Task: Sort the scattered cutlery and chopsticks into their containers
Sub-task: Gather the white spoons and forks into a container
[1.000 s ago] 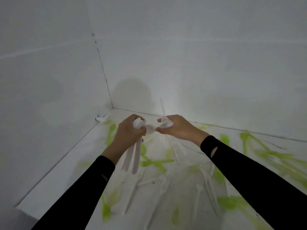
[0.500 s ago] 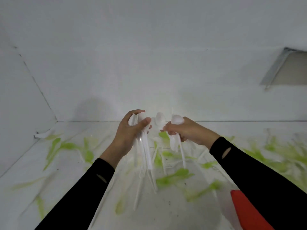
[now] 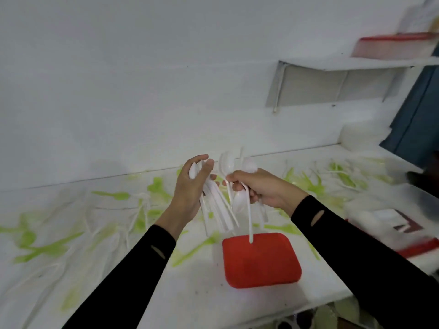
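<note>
Left hand (image 3: 192,186): fingers curled round a white bundle (image 3: 219,211) of cutlery, handles hanging down; the kinds of piece are hard to make out.
Right hand (image 3: 260,188): fingers and thumb pinch a few spoons (image 3: 248,205), bowls up; one long handle hangs over the red tray (image 3: 261,262), contact unclear.
Loose cutlery: green pieces (image 3: 111,195) lie scattered on the table (image 3: 190,295); pale white ones are nearly lost against its top.
Red tray: flat on the table, just below the hands.
Container (image 3: 380,205): far right, blurred, partly behind the right sleeve, contents unreadable.
Shelf (image 3: 356,65): upper right, cut off.
</note>
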`<state>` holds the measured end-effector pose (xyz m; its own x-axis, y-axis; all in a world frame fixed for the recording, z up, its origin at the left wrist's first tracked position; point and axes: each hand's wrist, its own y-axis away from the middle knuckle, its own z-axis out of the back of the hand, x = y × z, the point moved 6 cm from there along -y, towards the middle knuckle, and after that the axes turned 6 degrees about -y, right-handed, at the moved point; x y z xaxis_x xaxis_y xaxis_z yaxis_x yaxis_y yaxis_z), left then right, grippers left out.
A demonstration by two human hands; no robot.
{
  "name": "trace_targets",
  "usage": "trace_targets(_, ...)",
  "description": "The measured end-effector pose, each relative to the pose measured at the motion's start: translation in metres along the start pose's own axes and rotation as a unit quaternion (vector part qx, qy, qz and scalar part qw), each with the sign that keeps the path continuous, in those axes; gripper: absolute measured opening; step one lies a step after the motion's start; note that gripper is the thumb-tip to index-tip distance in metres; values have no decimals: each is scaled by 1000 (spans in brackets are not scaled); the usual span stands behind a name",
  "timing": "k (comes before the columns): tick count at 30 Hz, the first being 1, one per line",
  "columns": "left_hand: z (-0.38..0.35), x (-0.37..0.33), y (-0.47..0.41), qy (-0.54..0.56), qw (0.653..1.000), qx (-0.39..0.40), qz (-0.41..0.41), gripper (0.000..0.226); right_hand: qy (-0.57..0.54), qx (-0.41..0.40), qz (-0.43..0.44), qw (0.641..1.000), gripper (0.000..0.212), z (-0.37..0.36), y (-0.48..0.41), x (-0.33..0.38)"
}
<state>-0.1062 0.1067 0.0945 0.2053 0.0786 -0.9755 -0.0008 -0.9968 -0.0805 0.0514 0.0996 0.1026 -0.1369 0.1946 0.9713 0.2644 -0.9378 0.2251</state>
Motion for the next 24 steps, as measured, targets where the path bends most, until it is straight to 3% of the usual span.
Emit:
trace_targets(2, -35, 8, 9, 7, 999, 48, 0, 42, -3, -6, -13, 1000, 30, 24, 17, -8)
trace_targets(6, -84, 27, 16, -17, 994, 104, 14, 47, 29, 13, -47, 998, 28, 66, 47, -22)
trace_targets(8, -107, 36, 17, -57, 992, 116, 3, 40, 61, 32, -54, 996, 15, 82, 61, -28)
trace_targets(10, -135, 41, 18, -60, 989, 137, -8, 29, 69, 33, -46, 996, 22, 100, 71, -33)
trace_targets(15, -182, 52, 6, 24, 989, 145, 28, 33, 19, -109, -29, 993, 12, 165, 79, -45)
trace_targets(19, -221, 63, -15, 63, 983, 170, 37, 27, -169, -226, 35, 959, 18, 222, 86, -48)
trace_targets(21, -243, 67, -22, 69, 980, 183, 39, 21, -223, -248, 59, 941, 18, 241, 87, -46)
trace_targets(24, -281, 74, -32, 77, 972, 215, 44, 32, -257, -272, 84, 924, 19, 274, 83, -42)
